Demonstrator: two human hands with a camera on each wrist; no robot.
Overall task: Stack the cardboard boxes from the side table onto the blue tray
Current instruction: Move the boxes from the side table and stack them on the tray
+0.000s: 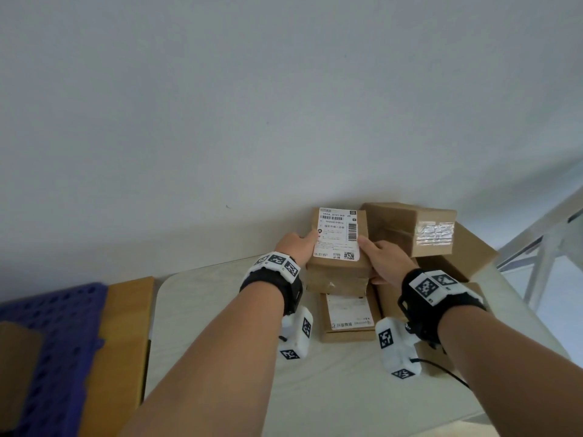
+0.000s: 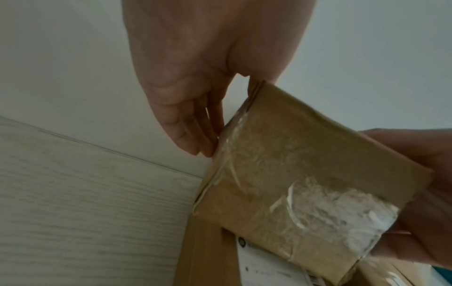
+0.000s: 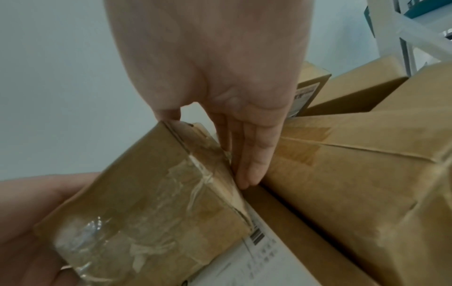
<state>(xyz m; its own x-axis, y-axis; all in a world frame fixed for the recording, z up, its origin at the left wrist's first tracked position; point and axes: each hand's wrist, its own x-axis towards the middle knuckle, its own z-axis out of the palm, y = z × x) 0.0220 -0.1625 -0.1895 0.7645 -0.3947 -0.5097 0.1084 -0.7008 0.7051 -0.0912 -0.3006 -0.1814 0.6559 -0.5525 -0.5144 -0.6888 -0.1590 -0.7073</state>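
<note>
The labelled cardboard box (image 1: 339, 244) sits at the far side of the pale tabletop (image 1: 220, 326), close to the wall, held between both hands above a flatter box (image 1: 347, 316) that also bears a white label. The left hand (image 1: 296, 247) presses against the box's left face, its fingers (image 2: 193, 135) straight and pointing down along the side while the thumb lies over the top edge. The right hand (image 1: 383, 258) does the same on the right face, fingers (image 3: 252, 154) extended down into the gap between this box and a larger neighbour, thumb on the upper edge. Clear tape wrinkles across the near end of the held box, as both wrist views show. Just right of it stands another box with a shiny taped patch (image 1: 419, 228), resting on a tilted large carton (image 1: 463, 257) farther right. Another brown box lies under the right wrist; how far it reaches cannot be told. To the near left, well apart from the pile, lies the blue tray (image 1: 60, 342) with its perforated surface, a piece of cardboard (image 1: 15, 367) on it, and a tan wooden board (image 1: 123, 342) between tray and tabletop. A white metal frame (image 1: 542, 257) stands at the far right.
</note>
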